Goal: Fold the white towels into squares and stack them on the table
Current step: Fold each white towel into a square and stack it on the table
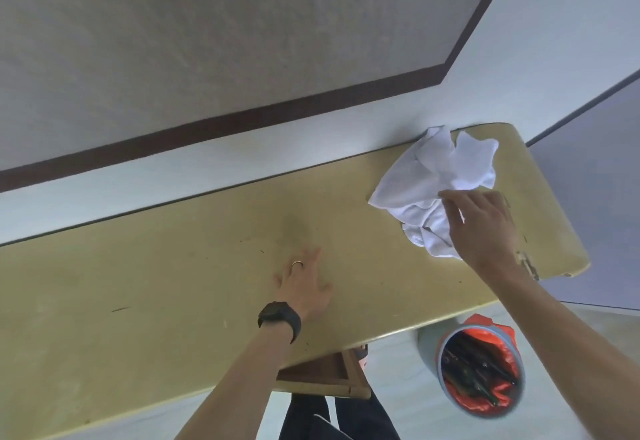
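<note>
Hands apart: the right hand (479, 223) reaches onto the crumpled white towels (436, 190) at the far right end of the bench (173, 283), fingers on the cloth, though whether it grips yet I cannot tell. Palm down, the left hand (306, 287) lies empty and spread on bare wood. Nothing looks folded or stacked, so the whole job remains. The heap's long axis runs roughly from the wall toward the near edge.

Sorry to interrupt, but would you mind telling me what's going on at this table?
A person is starting to fold towels. Their right hand reaches onto a crumpled pile of white towels at the right end of the yellow table; the grip itself is hidden. Their left hand lies flat and open on the tabletop. Nothing is folded or stacked yet.
</note>
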